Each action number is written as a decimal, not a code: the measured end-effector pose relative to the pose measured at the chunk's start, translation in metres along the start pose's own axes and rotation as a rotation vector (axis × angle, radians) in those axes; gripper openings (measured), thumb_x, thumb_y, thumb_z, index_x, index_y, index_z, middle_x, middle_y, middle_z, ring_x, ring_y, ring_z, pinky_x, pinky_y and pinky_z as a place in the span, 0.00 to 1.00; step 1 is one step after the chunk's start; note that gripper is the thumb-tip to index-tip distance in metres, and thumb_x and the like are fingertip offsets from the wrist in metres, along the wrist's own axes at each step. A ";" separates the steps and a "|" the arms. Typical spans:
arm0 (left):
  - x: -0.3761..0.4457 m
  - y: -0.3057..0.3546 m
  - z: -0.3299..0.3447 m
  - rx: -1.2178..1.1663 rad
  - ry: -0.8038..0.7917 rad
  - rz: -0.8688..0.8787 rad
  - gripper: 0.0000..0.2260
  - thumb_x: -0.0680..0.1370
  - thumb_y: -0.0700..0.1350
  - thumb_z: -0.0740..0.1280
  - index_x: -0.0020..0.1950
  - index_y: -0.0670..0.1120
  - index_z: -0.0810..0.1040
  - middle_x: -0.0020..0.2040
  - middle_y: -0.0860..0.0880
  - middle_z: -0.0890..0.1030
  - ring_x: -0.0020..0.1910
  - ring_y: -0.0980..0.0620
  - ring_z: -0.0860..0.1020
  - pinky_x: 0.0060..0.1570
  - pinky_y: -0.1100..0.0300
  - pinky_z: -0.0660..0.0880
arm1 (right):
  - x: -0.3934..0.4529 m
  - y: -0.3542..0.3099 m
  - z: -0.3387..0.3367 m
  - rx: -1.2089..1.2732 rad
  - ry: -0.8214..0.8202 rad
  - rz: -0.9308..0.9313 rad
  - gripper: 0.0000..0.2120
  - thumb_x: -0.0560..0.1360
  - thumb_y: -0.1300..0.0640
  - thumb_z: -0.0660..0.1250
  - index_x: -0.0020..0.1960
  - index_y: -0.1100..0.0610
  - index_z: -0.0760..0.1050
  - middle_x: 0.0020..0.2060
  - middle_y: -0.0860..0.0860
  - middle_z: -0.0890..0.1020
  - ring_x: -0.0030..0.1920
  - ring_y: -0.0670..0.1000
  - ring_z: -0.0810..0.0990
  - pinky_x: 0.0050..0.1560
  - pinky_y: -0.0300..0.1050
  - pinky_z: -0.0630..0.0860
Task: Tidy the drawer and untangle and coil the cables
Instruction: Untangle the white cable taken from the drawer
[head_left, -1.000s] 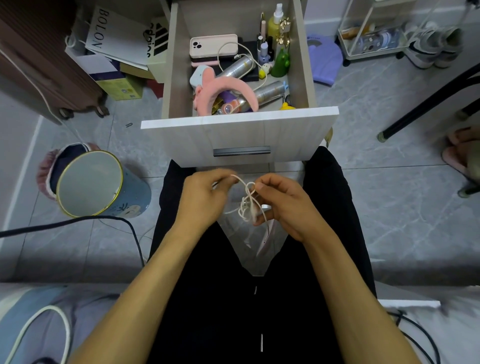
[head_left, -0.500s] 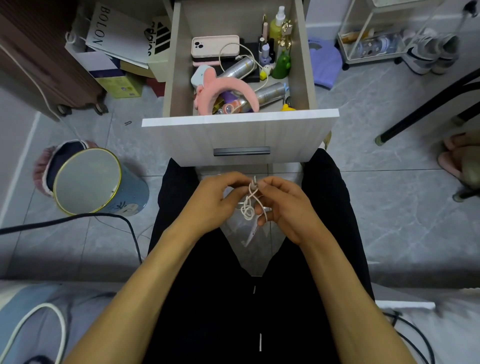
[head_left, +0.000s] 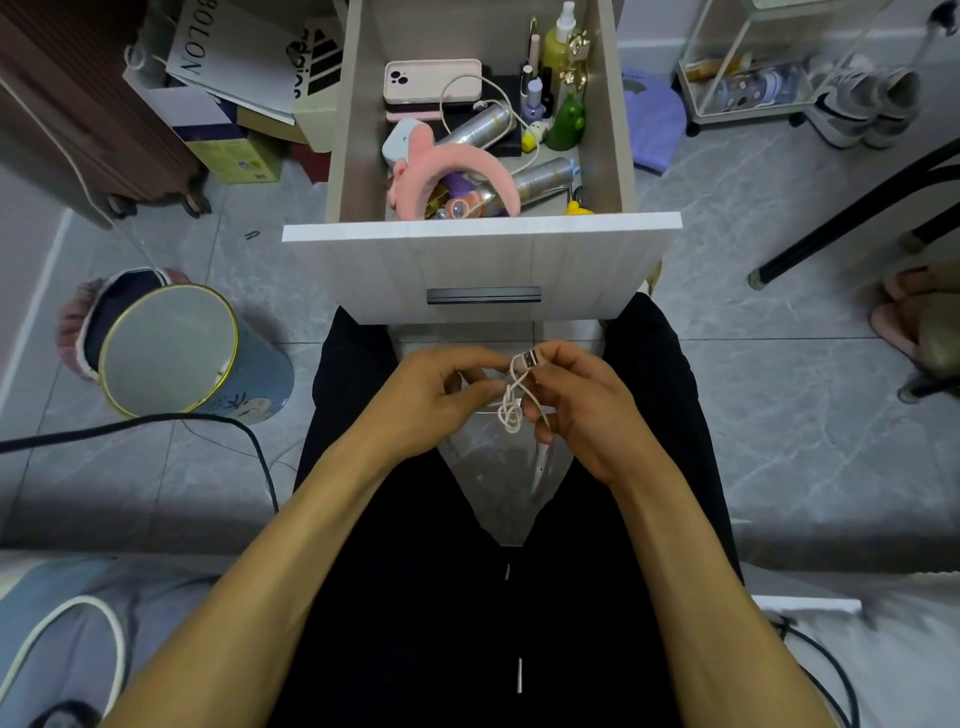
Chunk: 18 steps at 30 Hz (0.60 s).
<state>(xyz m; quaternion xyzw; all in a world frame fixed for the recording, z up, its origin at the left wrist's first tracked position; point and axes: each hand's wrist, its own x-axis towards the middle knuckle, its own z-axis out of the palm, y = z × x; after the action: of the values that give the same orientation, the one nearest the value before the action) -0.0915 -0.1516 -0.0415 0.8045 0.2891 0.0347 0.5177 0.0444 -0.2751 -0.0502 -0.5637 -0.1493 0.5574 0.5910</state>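
A short white USB cable (head_left: 511, 410) is bunched in a small knot between my hands, above my lap. My right hand (head_left: 582, 405) pinches its USB plug (head_left: 524, 360) at the fingertips, with the knot hanging just below. My left hand (head_left: 441, 400) pinches the cable from the left side. In front of me stands the open drawer (head_left: 483, 270), holding a pink phone (head_left: 432, 80), a second white cable (head_left: 467, 85) looped over it, a pink headband (head_left: 447, 171), silver spray cans (head_left: 540, 179) and small bottles (head_left: 558, 44).
A blue round bin (head_left: 176, 358) stands on the floor at left, with a black cord (head_left: 156, 421) running past it. Paper bags and boxes (head_left: 234, 67) lie at upper left. A black table leg (head_left: 852, 213), shoes (head_left: 862, 98) and slippers (head_left: 914, 312) are at right.
The cable's plug has come up into my right hand's fingertips. The loose loops have drawn into a tighter knot, and both hands have shifted slightly right and closer together.
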 end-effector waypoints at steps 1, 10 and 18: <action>0.001 0.000 0.001 -0.009 0.003 -0.008 0.09 0.78 0.46 0.69 0.52 0.60 0.83 0.42 0.56 0.83 0.35 0.51 0.78 0.43 0.50 0.80 | 0.000 0.000 0.000 -0.017 0.010 -0.002 0.06 0.81 0.62 0.60 0.49 0.62 0.75 0.35 0.52 0.80 0.32 0.49 0.75 0.26 0.41 0.68; 0.005 -0.001 -0.001 0.139 0.103 -0.069 0.09 0.77 0.41 0.69 0.39 0.52 0.77 0.41 0.56 0.76 0.41 0.61 0.74 0.44 0.66 0.67 | -0.001 0.002 0.006 -0.305 0.043 -0.160 0.06 0.81 0.61 0.60 0.47 0.62 0.74 0.35 0.51 0.79 0.34 0.44 0.76 0.33 0.41 0.70; 0.005 0.004 -0.004 -0.393 0.120 -0.266 0.10 0.77 0.38 0.65 0.35 0.44 0.77 0.25 0.48 0.70 0.26 0.52 0.69 0.30 0.65 0.69 | 0.007 0.007 0.009 0.069 -0.077 -0.118 0.06 0.76 0.63 0.58 0.41 0.60 0.70 0.33 0.49 0.77 0.35 0.47 0.73 0.38 0.42 0.68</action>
<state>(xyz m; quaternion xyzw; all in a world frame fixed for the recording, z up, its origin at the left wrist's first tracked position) -0.0869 -0.1466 -0.0377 0.6396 0.4103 0.0695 0.6464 0.0360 -0.2660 -0.0562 -0.5116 -0.1854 0.5476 0.6356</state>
